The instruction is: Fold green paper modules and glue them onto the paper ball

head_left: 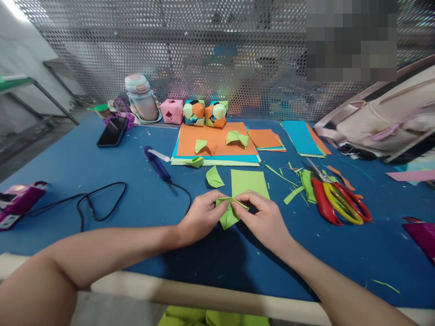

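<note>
Between my two hands, just above the table's near middle, is a partly folded piece of light green paper (228,219). My left hand (203,213) pinches its left side with thumb and fingers. On the other side my right hand (263,216) pinches it the same way, thumb pressed on the crease. A flat green paper square (249,181) lies right behind my hands, partly covered by them. Close by rests a folded green piece (214,177). More folded green pieces (237,138) sit on or beside the stack of orange, blue and pale green sheets (212,131).
Two pairs of scissors (340,199) lie at right among green paper scraps (294,194). A blue corded tool (158,165) is at left, near a black phone (113,132). Paper cubes (172,112) and a bottle (142,99) stand behind. A pale bag (380,113) fills the right back.
</note>
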Available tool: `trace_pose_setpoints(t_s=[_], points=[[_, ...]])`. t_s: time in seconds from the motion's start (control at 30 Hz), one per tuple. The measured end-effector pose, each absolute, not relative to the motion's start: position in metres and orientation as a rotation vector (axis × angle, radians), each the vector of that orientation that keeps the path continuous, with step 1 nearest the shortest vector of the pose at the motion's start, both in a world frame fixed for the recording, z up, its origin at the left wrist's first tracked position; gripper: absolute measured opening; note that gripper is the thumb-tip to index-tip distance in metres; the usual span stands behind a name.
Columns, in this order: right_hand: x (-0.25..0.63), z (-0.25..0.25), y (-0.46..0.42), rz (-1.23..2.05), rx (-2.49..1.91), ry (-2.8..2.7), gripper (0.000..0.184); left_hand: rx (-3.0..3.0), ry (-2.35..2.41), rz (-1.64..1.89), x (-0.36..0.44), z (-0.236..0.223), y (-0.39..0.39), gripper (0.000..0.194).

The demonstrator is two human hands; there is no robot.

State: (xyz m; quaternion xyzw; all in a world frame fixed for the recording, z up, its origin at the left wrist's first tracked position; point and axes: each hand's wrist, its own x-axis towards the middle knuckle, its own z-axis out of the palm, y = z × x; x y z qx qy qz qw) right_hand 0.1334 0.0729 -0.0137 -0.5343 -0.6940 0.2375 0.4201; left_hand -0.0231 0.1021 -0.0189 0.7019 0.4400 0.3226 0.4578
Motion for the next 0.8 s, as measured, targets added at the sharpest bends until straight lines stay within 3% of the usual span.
trace_pose_setpoints(t_s=[0.8], points=[[0.1323,-0.0171,0.0731,0.487,-1.356,-1.812,0.009,1.784,0.993,0.968,-0.0226,-0.0213,0.0994,0.012]])
